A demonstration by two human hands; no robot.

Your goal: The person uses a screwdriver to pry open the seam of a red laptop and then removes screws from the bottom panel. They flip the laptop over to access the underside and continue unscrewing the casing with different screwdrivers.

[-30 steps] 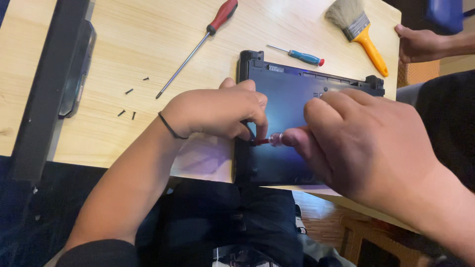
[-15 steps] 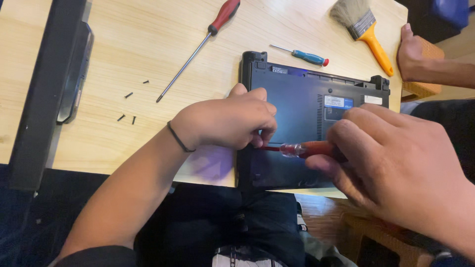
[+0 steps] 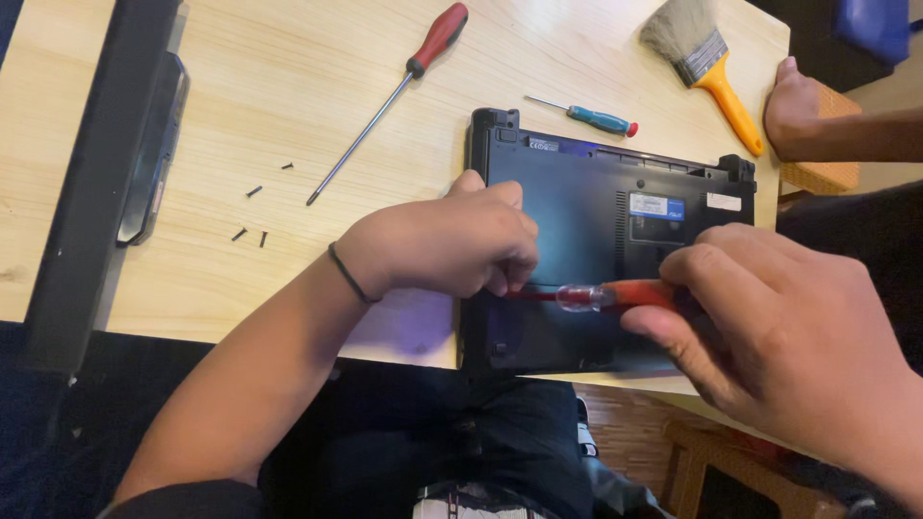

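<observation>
Honestly, with the dark blue upturned plastic laptop [image 3: 596, 250] at the wooden table's [image 3: 240, 106] near edge, I'd keep the left hand [image 3: 447, 240] curled, pinching the tip, and the right hand [image 3: 769, 327] gripping the orange-handled screwdriver [image 3: 615, 294] square to avoid stripping.

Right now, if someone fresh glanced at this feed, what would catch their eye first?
The two hands meeting over the upturned dark laptop at the table's near edge: the right hand holds a red-handled screwdriver, its tip at the left hand. Behind lie a long red screwdriver, a small blue one and a yellow-handled brush; four loose screws sit left.
</observation>
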